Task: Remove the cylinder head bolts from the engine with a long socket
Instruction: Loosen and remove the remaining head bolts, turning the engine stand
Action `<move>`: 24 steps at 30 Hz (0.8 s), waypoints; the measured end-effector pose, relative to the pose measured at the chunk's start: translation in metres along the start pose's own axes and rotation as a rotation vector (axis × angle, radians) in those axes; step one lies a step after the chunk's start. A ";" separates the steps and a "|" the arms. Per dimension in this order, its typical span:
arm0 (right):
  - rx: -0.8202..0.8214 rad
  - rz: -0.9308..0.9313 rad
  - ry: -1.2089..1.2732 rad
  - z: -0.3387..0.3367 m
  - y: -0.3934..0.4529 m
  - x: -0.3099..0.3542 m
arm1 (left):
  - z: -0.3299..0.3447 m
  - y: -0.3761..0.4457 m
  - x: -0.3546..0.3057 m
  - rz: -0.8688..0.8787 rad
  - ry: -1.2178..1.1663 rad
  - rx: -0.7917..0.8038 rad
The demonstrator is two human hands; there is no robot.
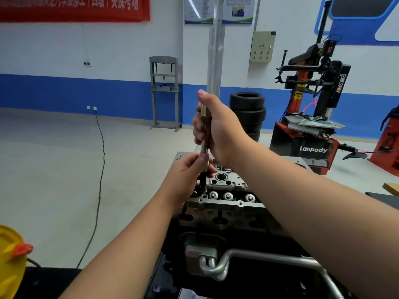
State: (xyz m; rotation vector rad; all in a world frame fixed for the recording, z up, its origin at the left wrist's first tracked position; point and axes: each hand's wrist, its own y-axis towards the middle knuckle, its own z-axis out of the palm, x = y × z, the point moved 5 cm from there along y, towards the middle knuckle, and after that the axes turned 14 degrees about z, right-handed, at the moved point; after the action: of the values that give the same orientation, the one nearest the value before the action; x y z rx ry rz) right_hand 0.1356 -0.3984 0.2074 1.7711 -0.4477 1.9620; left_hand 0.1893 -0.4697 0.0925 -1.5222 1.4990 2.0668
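**Two hands on one upright tool, socket down at the head's left end**

Nearest you, your two forearms crossed the lower frame and converged over the engine [220, 212], with the silver coolant pipe [218, 270] and the dark stand below them. That reach made sense: the cylinder head [228, 186] sat ahead of you, and both hands had to meet above a single bolt hole.

Your right hand [218, 130] was wrapped in a fist round the upper part of the tool handle [204, 117], thumb laid up along it. Held that way, high and vertical, it looked like the hand meant to supply the turning and keep the shaft plumb. Your left hand [185, 175] pinched the shaft lower down, fingertips and thumb closed on it just above the long socket [203, 182]. I judged that as the guiding grip, steadying the tool so the socket stayed square on the bolt rather than rocking off it.

The socket stood upright and dropped into the left end of the head, beside the round bore [220, 176] and behind the row of three shiny valve caps [227, 196]. Whether it was seated on a bolt head could not be told; the bolt itself was hidden in its well.

No loose bolts showed anywhere, so the removal seemed to be in its working phase rather than finished.

Around you: a yellow container [10, 255] at lower left, a stack of tyres [248, 113] behind your right hand, and a red tyre changer [311, 117] to the right.
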 end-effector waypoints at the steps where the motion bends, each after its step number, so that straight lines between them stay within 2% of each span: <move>1: -0.060 -0.028 -0.024 -0.003 -0.001 0.003 | -0.001 0.001 0.000 0.008 0.008 -0.035; 3: -0.177 -0.068 -0.101 -0.005 -0.002 0.010 | -0.003 0.004 0.002 0.021 0.039 -0.084; 5: -0.177 -0.043 -0.077 -0.001 -0.001 0.013 | -0.004 0.005 0.003 0.024 0.069 -0.098; 10: 0.166 0.096 0.007 0.011 0.004 0.011 | -0.002 0.000 0.003 0.003 -0.028 0.035; 13: 0.200 0.120 -0.033 0.009 0.006 0.014 | -0.002 0.000 0.003 -0.011 -0.041 0.045; 15: 0.058 0.019 -0.271 0.009 0.002 0.018 | -0.005 0.002 0.004 0.002 -0.026 -0.007; 18: -0.277 -0.311 -1.115 0.007 -0.004 0.031 | -0.013 0.004 0.009 0.021 -0.029 -0.149; 19: -0.340 -0.368 -1.271 0.008 -0.007 0.034 | -0.015 0.004 0.011 0.024 -0.026 -0.165; 24: -0.328 -0.396 -1.311 0.013 -0.010 0.051 | -0.015 0.005 0.016 0.052 -0.015 -0.123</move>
State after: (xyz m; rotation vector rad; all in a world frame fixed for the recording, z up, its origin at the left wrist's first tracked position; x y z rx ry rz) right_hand 0.1487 -0.3905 0.2592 2.4249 -0.6675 0.2366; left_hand 0.1878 -0.4905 0.0832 -1.5215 1.4448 2.2332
